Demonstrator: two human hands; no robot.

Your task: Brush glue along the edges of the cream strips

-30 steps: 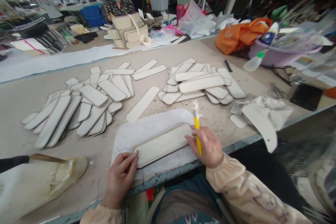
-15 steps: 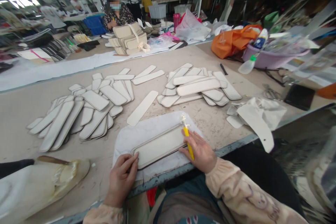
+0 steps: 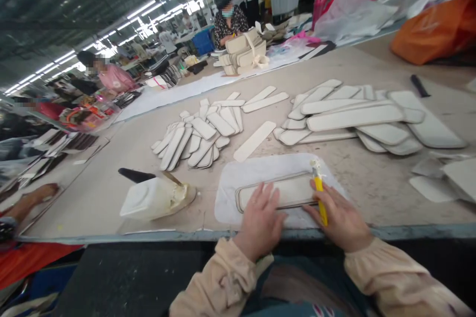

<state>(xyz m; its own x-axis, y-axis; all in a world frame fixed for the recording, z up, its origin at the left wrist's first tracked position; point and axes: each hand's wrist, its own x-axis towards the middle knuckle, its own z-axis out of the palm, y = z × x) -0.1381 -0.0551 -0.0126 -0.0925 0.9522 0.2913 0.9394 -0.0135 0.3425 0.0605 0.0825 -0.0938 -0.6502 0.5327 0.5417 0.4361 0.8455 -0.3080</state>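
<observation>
My left hand (image 3: 261, 220) lies flat with fingers spread on a long, pale, round-ended piece (image 3: 293, 192). Its edge has a dark outline, and another piece's edge shows beneath it. The pieces rest on a white sheet (image 3: 226, 208) at the table's near edge. In my right hand (image 3: 344, 215) is a small yellow-handled brush (image 3: 320, 200), its tip pointing away from me and clotted with white matter. That hand also touches the right end of the top piece. To the left lies a cut white plastic bottle (image 3: 139, 200) with yellowish residue at its mouth and a dark-handled tool across it.
Two heaps of similar pieces, a left heap (image 3: 201, 133) and a right heap (image 3: 353, 114), lie beyond the sheet, with a single piece (image 3: 255, 141) between them. An orange bag (image 3: 435, 29) stands back right. Another person's hand (image 3: 42, 193) rests at far left.
My left hand has moved from pinching the piece's left end to lying flat on top of it. My right hand still holds the brush. The view has swung left and tilted.
</observation>
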